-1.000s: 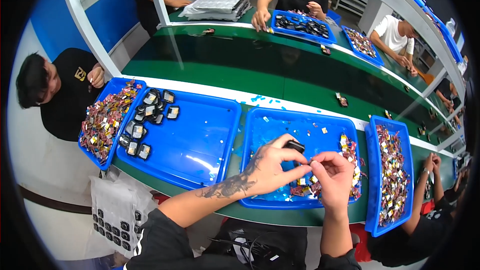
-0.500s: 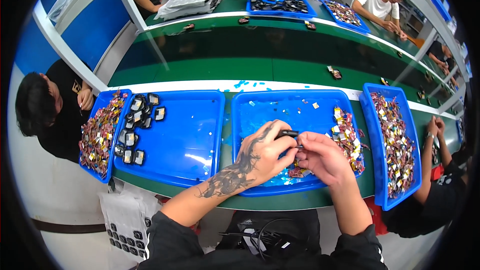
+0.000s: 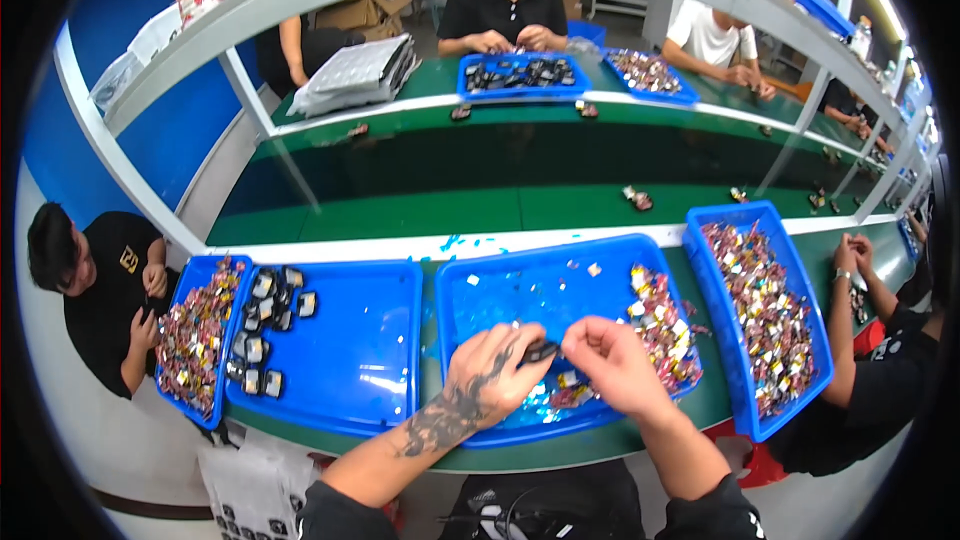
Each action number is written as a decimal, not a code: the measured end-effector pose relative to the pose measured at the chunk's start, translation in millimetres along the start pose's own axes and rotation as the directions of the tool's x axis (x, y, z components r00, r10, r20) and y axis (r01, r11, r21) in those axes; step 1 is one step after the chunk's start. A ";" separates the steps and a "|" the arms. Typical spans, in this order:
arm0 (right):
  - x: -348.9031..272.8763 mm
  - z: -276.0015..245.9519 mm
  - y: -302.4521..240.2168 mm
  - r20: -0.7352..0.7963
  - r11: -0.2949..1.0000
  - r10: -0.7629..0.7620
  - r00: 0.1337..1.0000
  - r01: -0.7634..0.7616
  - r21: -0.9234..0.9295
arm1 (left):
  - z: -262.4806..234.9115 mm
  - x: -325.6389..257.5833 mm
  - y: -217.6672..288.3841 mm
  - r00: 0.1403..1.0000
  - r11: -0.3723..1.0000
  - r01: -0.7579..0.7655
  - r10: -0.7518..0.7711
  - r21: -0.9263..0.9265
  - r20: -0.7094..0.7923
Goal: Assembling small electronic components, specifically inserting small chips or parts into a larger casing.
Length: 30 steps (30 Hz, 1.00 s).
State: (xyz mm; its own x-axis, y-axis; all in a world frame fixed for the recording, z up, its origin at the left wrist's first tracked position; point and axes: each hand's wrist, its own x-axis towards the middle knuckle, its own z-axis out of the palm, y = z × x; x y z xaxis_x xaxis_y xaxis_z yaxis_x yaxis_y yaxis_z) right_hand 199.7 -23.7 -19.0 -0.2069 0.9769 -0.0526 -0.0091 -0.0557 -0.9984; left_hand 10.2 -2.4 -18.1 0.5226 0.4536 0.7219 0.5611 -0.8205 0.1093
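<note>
Both hands — left hand [image 3: 487,372] & right hand [image 3: 605,360] — pinch small black part [image 3: 541,351] over blue tray [image 3: 520,285]; loose pcs [image 3: 662,325] inside.

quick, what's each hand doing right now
Left hand: closed, pinching one end of a small dark part.
Right hand: closed, fingers at the part's other end.

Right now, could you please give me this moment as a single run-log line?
left hand: pinching small dark part | right hand: fingers at the same part | place: over middle blue tray | nearby: pile of small wrapped pieces
</note>
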 end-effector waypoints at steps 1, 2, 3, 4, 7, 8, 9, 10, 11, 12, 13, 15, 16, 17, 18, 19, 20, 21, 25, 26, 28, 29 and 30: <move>-1.3 -2.9 -2.7 0.023 1.000 0.026 0.999 -0.026 -0.006 | 0.8 -0.4 -0.2 0.999 0.999 -0.036 0.037 0.005 -0.026; 3.5 -5.1 -6.0 0.034 0.999 0.037 0.999 -0.038 0.025 | 2.2 1.8 -1.8 0.996 0.997 -0.071 0.071 0.011 -0.050; 5.9 -8.4 -4.4 0.045 0.987 0.095 0.994 -0.100 0.127 | 1.6 1.5 -0.3 0.993 0.993 -0.112 0.114 0.030 -0.037; 8.9 -8.7 -2.0 0.072 0.957 0.160 0.984 -0.173 0.232 | 0.4 -0.2 1.6 0.994 0.994 -0.106 0.106 0.026 -0.024; 18.5 0.2 -10.2 0.038 0.959 0.185 0.982 -0.189 0.210 | 4.1 -0.4 1.0 0.986 0.978 -0.128 0.143 0.162 -0.087; 20.8 2.0 -10.5 -0.006 0.962 0.185 0.983 -0.180 0.206 | 5.5 -1.0 0.5 0.989 0.978 -0.117 0.131 0.173 -0.071; 24.6 -0.4 -8.5 -0.052 0.979 0.095 0.994 -0.084 0.187 | 8.6 -0.4 -0.6 0.989 0.979 -0.105 0.121 0.177 -0.083; 25.4 -0.1 -9.4 -0.108 0.975 0.101 0.989 -0.077 0.208 | 11.0 0.3 -0.7 0.989 0.979 -0.094 0.112 0.180 -0.096; 26.3 0.7 -7.2 -0.161 0.992 0.047 0.986 -0.026 0.126 | 8.8 2.5 4.1 0.996 0.993 0.002 0.008 0.122 -0.085; 29.8 0.4 -4.5 -0.202 0.999 -0.019 0.979 0.027 0.036 | 11.0 5.0 5.3 0.986 0.992 0.121 -0.123 -0.024 -0.111; 31.7 -2.2 -0.1 -0.193 0.999 -0.018 0.981 0.026 0.036 | 13.5 3.9 6.8 0.958 0.951 0.253 -0.271 -0.177 -0.090; 31.2 -11.0 7.2 -0.042 0.425 -0.688 0.724 0.356 -0.832 | 14.9 2.3 7.9 0.821 0.694 0.538 -0.561 -0.479 0.110; 25.6 -12.8 6.2 -0.032 0.421 -0.688 0.725 0.362 -0.832 | 14.5 2.6 8.0 0.700 0.460 0.670 -0.652 -0.583 0.290; 16.3 -13.6 2.5 -0.127 0.603 -0.529 0.839 0.267 -0.752 | 19.4 2.6 5.3 0.669 0.274 0.644 -0.654 -0.714 0.353; 8.6 -11.9 -1.7 -0.191 0.753 -0.336 0.922 0.141 -0.643 | 20.7 0.6 3.6 0.663 0.273 0.646 -0.664 -0.713 0.347; 2.6 -7.1 -11.4 -0.259 0.785 -0.209 0.943 0.004 -0.619 | 21.0 -1.2 2.1 0.630 0.172 0.659 -0.659 -0.732 0.412; 2.6 -3.3 -7.8 -0.246 0.785 -0.207 0.947 0.011 -0.619 | 21.9 -3.5 0.9 0.598 0.070 0.666 -0.646 -0.743 0.475; 0.6 -0.9 -4.0 -0.268 0.911 -0.214 0.939 0.093 -0.401 | 25.5 -5.2 1.3 0.626 0.069 0.630 -0.634 -0.773 0.454; 4.5 7.9 -1.2 -0.236 0.936 -0.326 0.916 0.278 -0.217 | 29.5 -7.4 6.1 0.689 0.162 0.620 -0.581 -0.768 0.434; 5.1 8.5 0.9 -0.208 0.942 -0.315 0.926 0.277 -0.192 | 26.8 -7.1 6.5 0.686 0.161 0.620 -0.586 -0.768 0.431; 1.5 4.9 -0.3 -0.268 0.949 -0.277 0.923 0.219 -0.225 | 19.7 -2.3 8.1 0.660 0.044 0.663 -0.504 -0.747 0.557; -0.5 3.5 -1.5 -0.332 0.954 -0.242 0.912 0.161 -0.253 | 18.8 -1.7 8.9 0.682 0.011 0.636 -0.474 -0.771 0.556; -1.4 3.5 -3.0 -0.325 0.954 -0.240 0.915 0.160 -0.255 | 19.1 -2.2 7.9 0.681 0.008 0.634 -0.480 -0.773 0.554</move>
State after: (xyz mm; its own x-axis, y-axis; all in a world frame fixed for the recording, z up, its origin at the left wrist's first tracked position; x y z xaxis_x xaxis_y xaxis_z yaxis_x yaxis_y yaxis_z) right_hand 196.6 -25.6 -15.8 0.1314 0.9739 0.1851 0.2081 0.1554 -0.9657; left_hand 25.8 -3.3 -31.9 0.4418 0.8951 0.0606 -0.1604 0.0123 0.9870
